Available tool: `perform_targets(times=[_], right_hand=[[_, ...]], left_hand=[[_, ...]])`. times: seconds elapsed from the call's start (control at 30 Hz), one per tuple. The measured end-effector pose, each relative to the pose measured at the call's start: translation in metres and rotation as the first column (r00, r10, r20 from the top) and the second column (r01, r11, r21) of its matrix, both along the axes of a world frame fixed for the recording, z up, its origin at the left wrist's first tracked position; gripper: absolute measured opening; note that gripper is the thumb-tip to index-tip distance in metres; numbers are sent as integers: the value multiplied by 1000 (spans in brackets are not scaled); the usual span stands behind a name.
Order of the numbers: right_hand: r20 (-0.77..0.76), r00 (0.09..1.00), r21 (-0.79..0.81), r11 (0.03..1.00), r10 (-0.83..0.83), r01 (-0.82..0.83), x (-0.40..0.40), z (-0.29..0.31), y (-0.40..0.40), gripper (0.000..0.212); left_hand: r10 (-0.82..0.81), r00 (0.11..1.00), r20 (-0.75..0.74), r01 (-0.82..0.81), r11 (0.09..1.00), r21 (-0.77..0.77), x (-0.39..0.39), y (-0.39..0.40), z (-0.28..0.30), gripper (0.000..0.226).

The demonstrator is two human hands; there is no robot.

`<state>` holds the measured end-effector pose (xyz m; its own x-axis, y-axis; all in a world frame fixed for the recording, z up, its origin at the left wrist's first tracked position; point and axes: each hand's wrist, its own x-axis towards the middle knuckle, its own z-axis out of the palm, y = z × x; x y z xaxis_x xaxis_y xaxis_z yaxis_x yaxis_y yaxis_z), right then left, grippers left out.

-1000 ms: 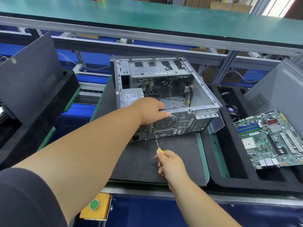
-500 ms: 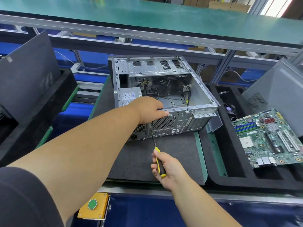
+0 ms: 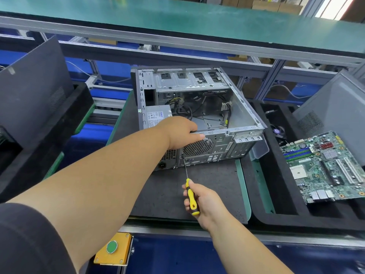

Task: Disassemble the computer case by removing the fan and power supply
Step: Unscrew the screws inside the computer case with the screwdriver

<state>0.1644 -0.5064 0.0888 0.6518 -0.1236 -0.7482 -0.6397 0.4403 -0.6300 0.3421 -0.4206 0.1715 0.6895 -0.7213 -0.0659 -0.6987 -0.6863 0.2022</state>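
We stand at a workshop bench [image 3: 197, 194] covered with a dark grey mat, with a green-topped shelf [image 3: 197, 22] running above and beyond it. On the mat lies the computer case [image 3: 245, 115], open side up, its rear panel facing us. Inside, the power supply [image 3: 156, 115] sits in the near left corner with black cables coiled beside it, and the round fan grille [image 3: 198, 147] shows on the rear panel. Our left hand [image 3: 181, 133] grips the top edge of the rear panel, fingers curled over the rim just above the grille. Our right hand [image 3: 203, 200] is wrapped around the yellow-and-black handle of a screwdriver [image 3: 190, 196], whose tip meets the rear panel at the lower left of the grille. To the right, a green motherboard [image 3: 324, 167] rests in a black foam tray [image 3: 276, 194], with a grey side panel [image 3: 335, 115] leaning behind it. A yellow box with a green button [image 3: 112, 247] sits on the bench's front edge.
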Motion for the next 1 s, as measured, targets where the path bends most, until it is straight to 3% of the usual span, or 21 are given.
perform_targets(times=[0.13, 0.27, 0.4, 0.47, 0.87, 1.0], right_hand=[[82, 997, -34, 999, 13, -10, -1, -5, 0, 16], [89, 995, -134, 990, 49, -37, -2, -9, -1, 20], [61, 998, 57, 998, -5, 1, -1, -6, -3, 37], [57, 998, 66, 998, 13, -17, -1, -5, -5, 40], [74, 990, -187, 976, 123, -107, 1, -9, -3, 19], [32, 999, -40, 998, 40, -38, 1, -4, -4, 27]], left_hand=[[1, 1000, 4, -1, 1000, -10, 0, 0, 0, 45], [2, 1000, 3, -2, 1000, -10, 0, 1, 0, 43], [0, 1000, -1, 0, 1000, -5, 1, 0, 0, 43], [-2, 1000, 0, 2, 1000, -4, 1, 0, 0, 44], [-3, 1000, 6, 3, 1000, 0, -1, 1, 2, 46], [-1, 1000, 11, 1, 1000, -4, -1, 1, 2, 45]])
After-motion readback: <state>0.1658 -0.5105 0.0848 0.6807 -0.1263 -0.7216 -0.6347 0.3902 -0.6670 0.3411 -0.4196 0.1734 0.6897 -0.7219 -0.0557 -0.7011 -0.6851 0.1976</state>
